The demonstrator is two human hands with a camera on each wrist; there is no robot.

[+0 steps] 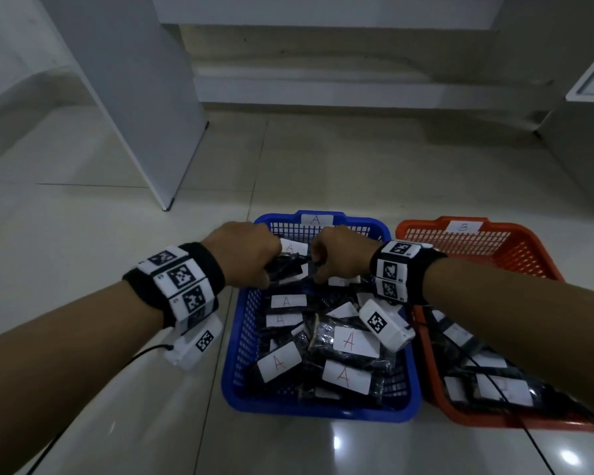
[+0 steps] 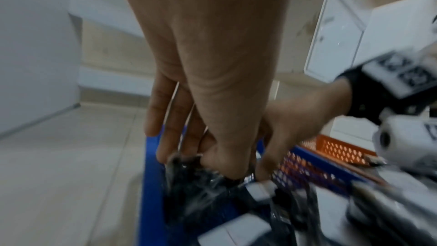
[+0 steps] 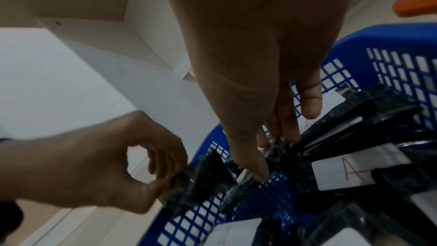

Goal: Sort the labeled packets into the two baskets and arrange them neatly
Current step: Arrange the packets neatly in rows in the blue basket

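Inside blue basket (image 1: 240, 337), A-labelled black packets (image 1: 354, 344); orange basket (image 1: 515, 248) alongside, partly filled.

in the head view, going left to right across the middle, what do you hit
Left hand pinching a dark plastic packet → right hand holding the same packet over the blue plastic mesh basket → orange plastic mesh basket beside it on the tiled floor.

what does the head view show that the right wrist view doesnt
Only the head view: the orange basket with its B tag, packets inside it, and both wrist bands.

Only the right wrist view: the left hand pinching a dark packet at the basket's edge, and bare blue mesh under the right hand.

Both: the blue basket and its A-labelled packets.
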